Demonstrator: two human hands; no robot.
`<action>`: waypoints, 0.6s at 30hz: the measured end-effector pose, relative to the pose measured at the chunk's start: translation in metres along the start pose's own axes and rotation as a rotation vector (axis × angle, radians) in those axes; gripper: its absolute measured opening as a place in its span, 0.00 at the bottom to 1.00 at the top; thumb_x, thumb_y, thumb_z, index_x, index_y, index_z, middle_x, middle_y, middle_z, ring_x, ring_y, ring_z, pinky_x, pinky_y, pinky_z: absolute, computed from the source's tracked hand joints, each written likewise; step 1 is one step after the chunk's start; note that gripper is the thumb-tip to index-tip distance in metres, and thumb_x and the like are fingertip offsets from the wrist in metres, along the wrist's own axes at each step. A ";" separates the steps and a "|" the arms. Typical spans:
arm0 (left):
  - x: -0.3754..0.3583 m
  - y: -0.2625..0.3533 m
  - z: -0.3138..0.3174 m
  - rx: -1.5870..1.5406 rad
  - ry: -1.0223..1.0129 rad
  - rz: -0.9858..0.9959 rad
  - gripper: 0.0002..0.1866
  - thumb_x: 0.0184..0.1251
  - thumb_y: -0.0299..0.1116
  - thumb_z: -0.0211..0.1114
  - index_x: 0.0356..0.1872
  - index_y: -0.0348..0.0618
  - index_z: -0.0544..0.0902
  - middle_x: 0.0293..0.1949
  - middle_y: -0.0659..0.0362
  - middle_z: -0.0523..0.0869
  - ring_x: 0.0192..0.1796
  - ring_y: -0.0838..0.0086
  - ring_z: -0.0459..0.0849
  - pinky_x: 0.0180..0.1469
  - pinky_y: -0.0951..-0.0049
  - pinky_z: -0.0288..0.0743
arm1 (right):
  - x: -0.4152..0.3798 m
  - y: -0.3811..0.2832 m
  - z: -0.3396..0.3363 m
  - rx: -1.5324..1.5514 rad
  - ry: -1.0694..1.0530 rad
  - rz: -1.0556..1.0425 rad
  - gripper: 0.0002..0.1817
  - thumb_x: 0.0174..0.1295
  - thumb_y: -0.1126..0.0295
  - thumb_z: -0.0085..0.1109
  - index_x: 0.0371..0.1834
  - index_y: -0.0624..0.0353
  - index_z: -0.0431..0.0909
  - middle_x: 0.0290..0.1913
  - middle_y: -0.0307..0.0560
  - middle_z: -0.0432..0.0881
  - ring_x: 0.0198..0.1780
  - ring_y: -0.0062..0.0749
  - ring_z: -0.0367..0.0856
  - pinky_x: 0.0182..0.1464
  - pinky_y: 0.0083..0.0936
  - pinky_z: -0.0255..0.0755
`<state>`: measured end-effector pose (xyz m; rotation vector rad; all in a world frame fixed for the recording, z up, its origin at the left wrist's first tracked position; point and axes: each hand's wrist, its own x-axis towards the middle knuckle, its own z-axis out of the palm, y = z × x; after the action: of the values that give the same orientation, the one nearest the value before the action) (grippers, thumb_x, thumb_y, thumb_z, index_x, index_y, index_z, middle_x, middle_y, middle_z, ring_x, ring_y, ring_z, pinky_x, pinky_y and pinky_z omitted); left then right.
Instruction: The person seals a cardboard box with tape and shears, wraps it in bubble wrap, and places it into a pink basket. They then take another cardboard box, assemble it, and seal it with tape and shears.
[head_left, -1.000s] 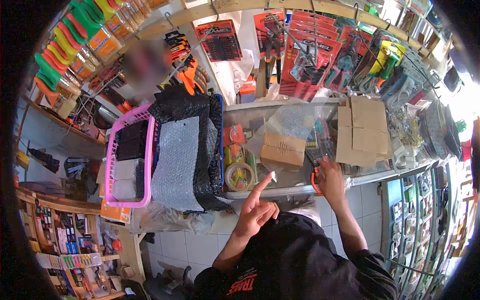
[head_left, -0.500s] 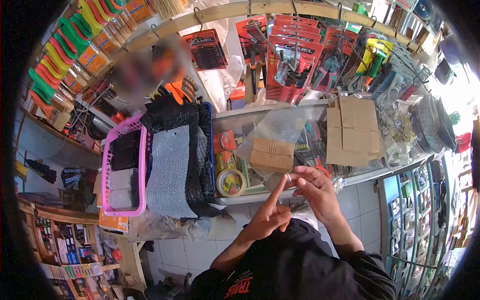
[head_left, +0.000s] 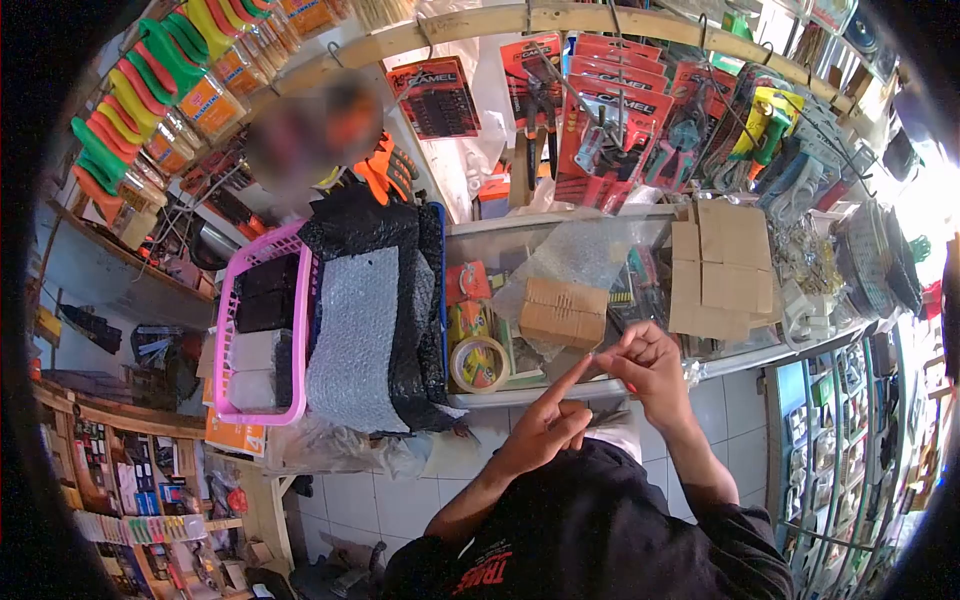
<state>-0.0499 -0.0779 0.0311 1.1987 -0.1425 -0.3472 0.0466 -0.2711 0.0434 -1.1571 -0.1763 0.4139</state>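
- Stretching out the index finger of the left hand point(head_left: 540, 442), just below and right of centre; curling the other fingers, leaving any grip inside unclear.
- Pinching, with the right hand point(head_left: 652, 382), a tiny pale scrap point(head_left: 594, 355) at that fingertip, right of centre; too small for identifying, probably being light, flimsy and easily dropped, best taken between fingertips.
- Seeing just above, a cardboard box point(head_left: 563, 312); probably being stiff, suiting a hold on opposite sides.
- Noticing farther left, a tape roll point(head_left: 479, 364).

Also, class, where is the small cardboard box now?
In the head view, the small cardboard box sits right of centre on the glass counter, between the tape roll and the flattened cardboard.
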 end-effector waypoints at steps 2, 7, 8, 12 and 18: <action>0.003 -0.010 -0.005 0.002 0.080 0.058 0.40 0.83 0.30 0.59 0.88 0.48 0.48 0.35 0.61 0.80 0.38 0.77 0.79 0.47 0.73 0.76 | 0.012 0.003 -0.012 -0.135 -0.021 -0.062 0.12 0.68 0.87 0.64 0.47 0.59 0.74 0.40 0.44 0.90 0.40 0.19 0.86 0.44 0.15 0.78; 0.024 -0.040 -0.016 0.080 0.427 0.125 0.38 0.81 0.30 0.62 0.85 0.43 0.52 0.65 0.49 0.75 0.67 0.65 0.76 0.69 0.63 0.74 | 0.077 0.023 -0.063 -0.315 0.076 -0.204 0.17 0.72 0.79 0.64 0.61 0.62 0.74 0.48 0.41 0.89 0.51 0.24 0.86 0.58 0.23 0.76; 0.029 -0.055 -0.023 0.030 0.427 0.082 0.49 0.76 0.38 0.68 0.86 0.47 0.44 0.76 0.45 0.61 0.75 0.60 0.69 0.73 0.56 0.70 | 0.091 0.027 -0.071 -0.313 0.083 -0.230 0.19 0.73 0.76 0.65 0.64 0.63 0.74 0.51 0.42 0.88 0.55 0.25 0.85 0.62 0.26 0.75; 0.057 -0.088 -0.023 0.005 0.507 0.107 0.61 0.72 0.31 0.72 0.85 0.53 0.27 0.81 0.42 0.48 0.80 0.52 0.62 0.75 0.52 0.71 | 0.121 0.041 -0.077 -0.316 -0.031 -0.246 0.26 0.76 0.73 0.60 0.75 0.61 0.67 0.68 0.51 0.78 0.62 0.39 0.85 0.68 0.33 0.73; 0.089 -0.093 -0.013 0.187 0.662 0.336 0.62 0.69 0.33 0.75 0.84 0.34 0.30 0.83 0.37 0.42 0.85 0.55 0.47 0.84 0.54 0.48 | 0.130 0.042 -0.064 -0.278 -0.175 -0.113 0.28 0.76 0.73 0.62 0.76 0.61 0.65 0.69 0.52 0.78 0.63 0.39 0.85 0.68 0.34 0.76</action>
<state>0.0199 -0.1257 -0.0663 1.3899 0.2031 0.3700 0.1777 -0.2582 -0.0304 -1.3757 -0.4617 0.3985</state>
